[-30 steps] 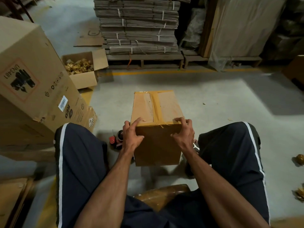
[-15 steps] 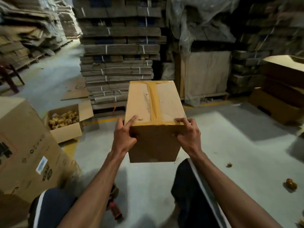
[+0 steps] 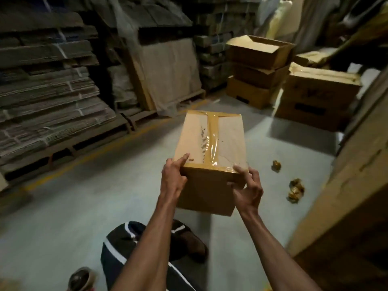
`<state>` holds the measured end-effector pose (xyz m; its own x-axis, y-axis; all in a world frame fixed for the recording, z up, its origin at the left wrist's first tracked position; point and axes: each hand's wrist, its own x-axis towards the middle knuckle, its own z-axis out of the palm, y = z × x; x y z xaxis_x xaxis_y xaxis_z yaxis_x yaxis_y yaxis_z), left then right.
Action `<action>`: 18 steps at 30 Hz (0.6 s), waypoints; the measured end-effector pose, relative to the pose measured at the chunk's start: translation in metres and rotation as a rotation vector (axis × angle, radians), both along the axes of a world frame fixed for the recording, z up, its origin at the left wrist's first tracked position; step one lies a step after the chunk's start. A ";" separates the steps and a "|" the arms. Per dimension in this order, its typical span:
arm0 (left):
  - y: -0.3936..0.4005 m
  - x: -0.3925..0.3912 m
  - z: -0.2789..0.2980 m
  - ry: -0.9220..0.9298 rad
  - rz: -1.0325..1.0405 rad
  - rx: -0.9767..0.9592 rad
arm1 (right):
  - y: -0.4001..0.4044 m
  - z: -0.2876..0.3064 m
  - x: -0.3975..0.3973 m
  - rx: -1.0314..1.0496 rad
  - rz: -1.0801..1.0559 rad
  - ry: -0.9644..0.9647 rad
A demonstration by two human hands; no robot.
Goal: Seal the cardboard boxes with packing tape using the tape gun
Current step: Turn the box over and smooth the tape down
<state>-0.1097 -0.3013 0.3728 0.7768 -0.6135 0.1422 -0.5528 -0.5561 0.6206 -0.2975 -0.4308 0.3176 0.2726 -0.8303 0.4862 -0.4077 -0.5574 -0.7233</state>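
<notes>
Taped cardboard box (image 3: 212, 143) aloft between outstretched left hand (image 3: 172, 179) and right hand (image 3: 247, 189), fingers clamped on near corners.

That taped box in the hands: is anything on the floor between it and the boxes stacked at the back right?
Nothing visible. Both hands, left and right, grip the box above bare floor that runs to the stack. The gold scraps lie off to the right, beside that path.
</notes>
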 end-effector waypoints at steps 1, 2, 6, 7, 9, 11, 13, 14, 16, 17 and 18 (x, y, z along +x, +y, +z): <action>-0.013 -0.013 -0.014 0.032 -0.036 0.014 | 0.000 -0.017 -0.018 0.036 -0.051 0.026; -0.023 -0.025 -0.031 0.068 -0.070 0.029 | 0.003 -0.034 -0.034 0.072 -0.096 0.052; -0.038 -0.086 -0.117 0.258 -0.293 0.272 | 0.027 -0.113 -0.107 0.328 -0.268 0.221; -0.036 -0.100 -0.138 0.292 -0.370 0.393 | 0.038 -0.133 -0.123 0.411 -0.298 0.254; -0.032 -0.120 -0.166 0.379 -0.463 0.528 | 0.061 -0.162 -0.149 0.477 -0.305 0.315; -0.034 -0.123 -0.173 0.405 -0.489 0.524 | 0.069 -0.173 -0.156 0.473 -0.318 0.323; -0.038 -0.116 -0.176 0.348 -0.498 0.519 | 0.062 -0.171 -0.151 0.476 -0.359 0.301; -0.039 -0.113 -0.177 0.316 -0.489 0.525 | 0.059 -0.167 -0.147 0.477 -0.365 0.314; -0.037 -0.112 -0.177 0.265 -0.424 0.533 | 0.058 -0.163 -0.143 0.505 -0.367 0.358; -0.036 -0.115 -0.176 0.246 -0.388 0.542 | 0.059 -0.161 -0.143 0.511 -0.373 0.379; -0.035 -0.119 -0.175 0.230 -0.357 0.554 | 0.059 -0.160 -0.142 0.511 -0.383 0.400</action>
<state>-0.2283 -0.3359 0.1975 0.4866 -0.7718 -0.4093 -0.6495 -0.6329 0.4213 -0.4395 -0.3714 0.1581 -0.0056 -0.9982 -0.0603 -0.7916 0.0413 -0.6097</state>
